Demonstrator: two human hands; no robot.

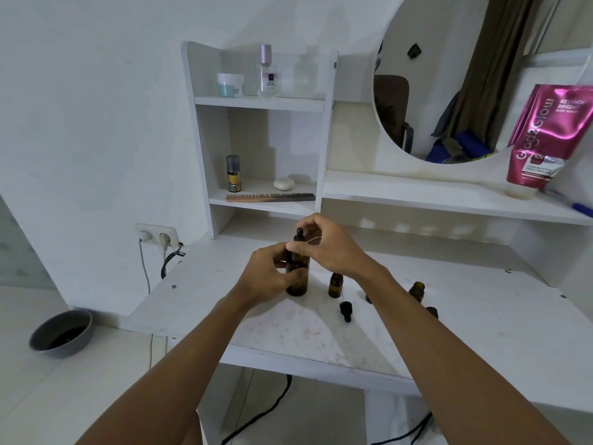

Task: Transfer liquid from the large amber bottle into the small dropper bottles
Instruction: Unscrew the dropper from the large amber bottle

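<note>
The large amber bottle (300,277) stands upright on the white table (465,332) with its black dropper cap (299,236) on top. My left hand (268,277) wraps around the bottle's body. My right hand (324,244) pinches the dropper cap from the right. A small amber dropper bottle (335,285) stands open just right of the large one. A second small bottle (417,290) shows partly behind my right forearm. A loose black dropper cap (346,310) lies on the table in front of them, and another (432,311) peeks out beside my forearm.
A white shelf unit (205,149) at the back holds a comb (269,197), a spray can (233,173), a perfume bottle (267,73) and a jar (229,85). A round mirror (449,75) and a pink pouch (545,133) stand at right. A grey bowl (61,332) sits on the floor.
</note>
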